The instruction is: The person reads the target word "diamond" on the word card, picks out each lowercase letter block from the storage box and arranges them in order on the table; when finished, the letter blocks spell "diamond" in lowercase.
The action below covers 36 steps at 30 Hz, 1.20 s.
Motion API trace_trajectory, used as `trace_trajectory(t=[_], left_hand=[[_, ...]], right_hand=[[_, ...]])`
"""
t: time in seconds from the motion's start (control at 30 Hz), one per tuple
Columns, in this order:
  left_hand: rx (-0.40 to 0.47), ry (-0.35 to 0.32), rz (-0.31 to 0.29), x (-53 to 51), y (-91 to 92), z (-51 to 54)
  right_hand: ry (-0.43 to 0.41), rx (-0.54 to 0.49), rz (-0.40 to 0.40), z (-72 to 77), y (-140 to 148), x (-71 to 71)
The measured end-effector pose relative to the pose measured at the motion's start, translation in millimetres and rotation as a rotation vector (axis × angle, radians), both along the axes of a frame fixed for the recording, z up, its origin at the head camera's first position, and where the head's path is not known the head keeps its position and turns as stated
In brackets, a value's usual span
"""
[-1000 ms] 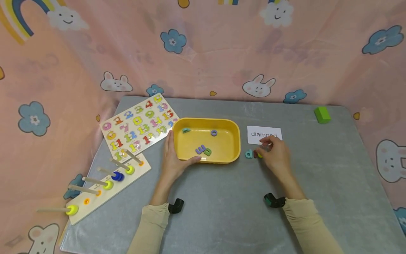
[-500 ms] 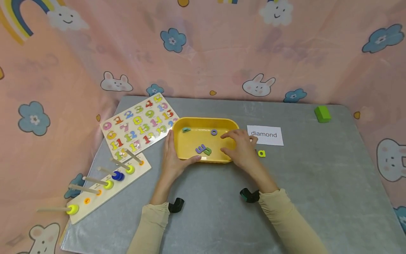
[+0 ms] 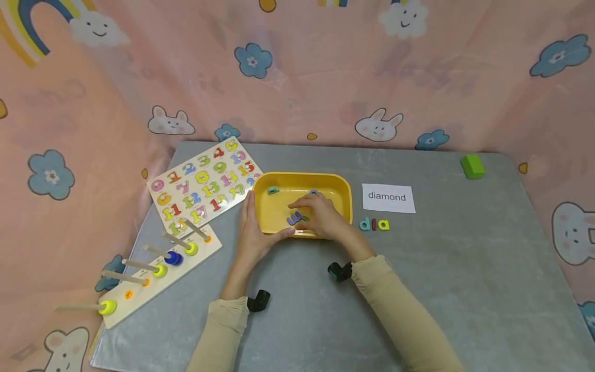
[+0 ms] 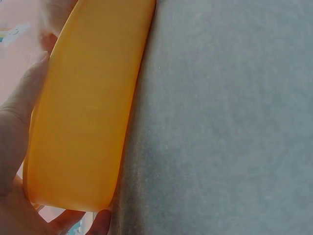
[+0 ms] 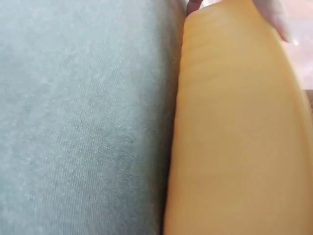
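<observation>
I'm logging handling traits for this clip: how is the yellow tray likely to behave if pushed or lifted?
The yellow tray is probably fairly stiff, since its walls stand up evenly. Low and broad-based, it would likely slide across the table rather than tip. If it is lifted at a slant, the teal letter lying loose inside may slide.

The head view looks forward and down from above the near side of the yellow tray (image 3: 274, 206), far enough back to take in its full length, the worktop (image 3: 465, 258) around it and the cloth backdrop (image 3: 302, 103) beyond. Both wrist views look from close in front of the tray, turned sideways: the worktop lies right of it in the left one, left of it in the right. These two share its near outer wall; head and left wrist share the left hand (image 3: 254, 235) at its left end.
</observation>
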<state>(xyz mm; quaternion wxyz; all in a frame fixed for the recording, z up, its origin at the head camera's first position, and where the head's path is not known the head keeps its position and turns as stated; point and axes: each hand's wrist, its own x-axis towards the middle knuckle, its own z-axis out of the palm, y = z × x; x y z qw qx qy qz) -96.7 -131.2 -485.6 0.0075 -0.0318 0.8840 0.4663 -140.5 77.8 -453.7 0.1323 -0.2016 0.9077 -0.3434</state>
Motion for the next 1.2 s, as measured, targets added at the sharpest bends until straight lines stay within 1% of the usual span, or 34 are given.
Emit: trace_trajectory(t=[0.17,0.37,0.57,0.8,0.9,1.0,1.1,1.2], left_hand=[[0.002,-0.001,-0.001,-0.2,0.0,-0.5],[0.008,0.011,0.004,0.7,0.1,0.1],[0.006,0.020,0.001,1.2,1.0,1.6],[0.015,0.017,0.004,1.0,0.8,0.2],[0.014,0.015,0.002,0.9,0.7,-0.3],[0.020,0.015,0.000,1.5,0.4,-0.8],[0.026,0.021,-0.001,1.7,0.3,-0.8],[0.022,0.020,0.000,1.7,0.3,-0.2]], right_hand=[[-0.039,-0.011,0.006,-7.9,-4,-7.2],[-0.058,-0.023,0.003,-11.0,-7,-12.1],[-0.055,-0.015,-0.003,-13.4,-10,-16.3],[-0.013,-0.014,0.013,-16.6,-11,-19.3],[0.000,-0.033,0.004,-18.1,-11,-19.5],[-0.016,-0.056,-0.021,-18.4,-11,-18.7],[-0.026,-0.109,-0.054,-17.2,-11,-17.5],[-0.020,-0.185,-0.089,-15.2,-10,-15.6]])
